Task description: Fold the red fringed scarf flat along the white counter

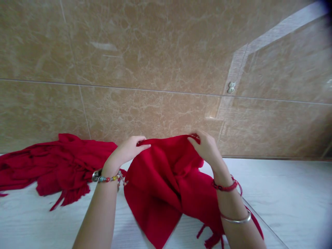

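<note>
A red fringed scarf (158, 173) hangs from both hands, its upper edge stretched between them. My left hand (131, 150) pinches the edge at the left, thumb in front and fingers behind. Farther right, my right hand (204, 145) grips the same edge, its fingers partly hidden behind the cloth. Below, the scarf droops into a pointed fold, and more of it bunches under my right forearm, where tassels show. To the left of my left hand lies a second heap of red fringed cloth (75, 159); whether it joins the held scarf is hidden behind my wrist.
Behind the pale wood-look surface (285, 186) rises a glossy brown tiled wall (155, 52) with light reflections. A small light-coloured sticker or figure (231, 87) is on the wall at the right. A thin dark seam crosses the surface at lower right.
</note>
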